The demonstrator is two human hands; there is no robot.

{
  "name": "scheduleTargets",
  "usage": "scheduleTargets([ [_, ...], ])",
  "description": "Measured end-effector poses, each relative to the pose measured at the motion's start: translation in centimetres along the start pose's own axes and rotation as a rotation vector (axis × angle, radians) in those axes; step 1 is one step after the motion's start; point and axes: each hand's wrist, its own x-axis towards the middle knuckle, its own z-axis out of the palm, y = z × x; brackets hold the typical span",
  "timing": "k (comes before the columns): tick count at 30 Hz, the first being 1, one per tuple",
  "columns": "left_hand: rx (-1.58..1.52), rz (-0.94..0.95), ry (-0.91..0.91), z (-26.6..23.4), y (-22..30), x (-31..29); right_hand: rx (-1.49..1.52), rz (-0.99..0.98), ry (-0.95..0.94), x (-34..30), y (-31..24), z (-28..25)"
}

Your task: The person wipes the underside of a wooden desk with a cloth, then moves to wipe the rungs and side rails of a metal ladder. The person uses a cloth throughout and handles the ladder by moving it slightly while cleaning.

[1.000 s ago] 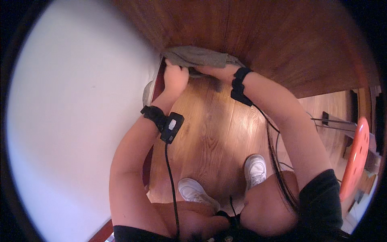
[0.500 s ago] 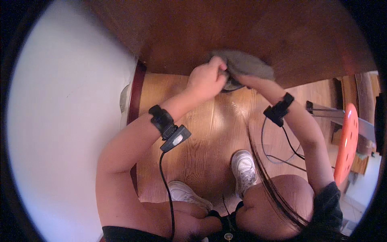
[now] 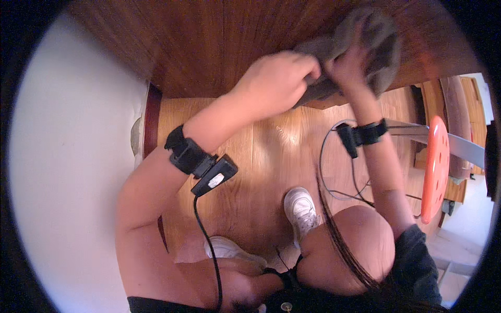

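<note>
A soft grey-green cloth thing (image 3: 385, 49), possibly a cap, is in front of the brown wooden panel. Its exact kind cannot be made out through the blur. My left hand (image 3: 279, 81) is closed on its left side, with curled fingers pinching the edge. Against the cloth's middle is my right hand (image 3: 350, 68), its fingers pointing up and the thumb set apart. Motion smears those fingers, so their grip is unclear. Each wrist wears a black strap with a small cabled device.
A dark brown wooden panel (image 3: 209, 47) rises ahead, and a white wall (image 3: 73, 146) stands close on the left. An orange stool seat (image 3: 436, 169) is at the right. Cables (image 3: 334, 194) loop over the wood floor (image 3: 250, 172) near my white shoes (image 3: 301, 208).
The cloth thing has moved up and to the right and now shows more of its surface. My right hand has swung upward with it, while my left hand has shifted slightly right.
</note>
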Motion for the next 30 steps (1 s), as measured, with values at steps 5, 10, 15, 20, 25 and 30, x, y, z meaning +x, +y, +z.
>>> scheduleTargets([
  [5, -0.123, -0.384, -0.44, 4.8, -3.5, -5.2, -0.257, 0.0, -0.649, -12.9, 3.6, 7.2],
  [10, -0.241, -0.648, -0.559, 10.9, -6.4, -8.9, 0.062, 0.261, -1.075, -13.8, 0.8, 5.6],
  [15, -0.175, -0.507, -0.648, 13.9, -4.8, -6.1, 0.1, -0.071, -1.024, -20.4, 4.5, 7.5],
  [20, -0.205, 0.019, -0.541, 10.0, -1.1, -0.9, 0.421, 0.235, -1.075, -25.0, 9.4, 8.3],
  [25, -0.166, 0.045, -0.34, 3.0, 6.9, 7.7, 0.363, 0.193, -1.073, -22.2, 4.5, 6.2],
  [30, -0.062, -0.095, -0.308, 3.2, 8.2, 11.3, 0.263, 0.187, -1.011, -19.5, 3.6, 4.2],
])
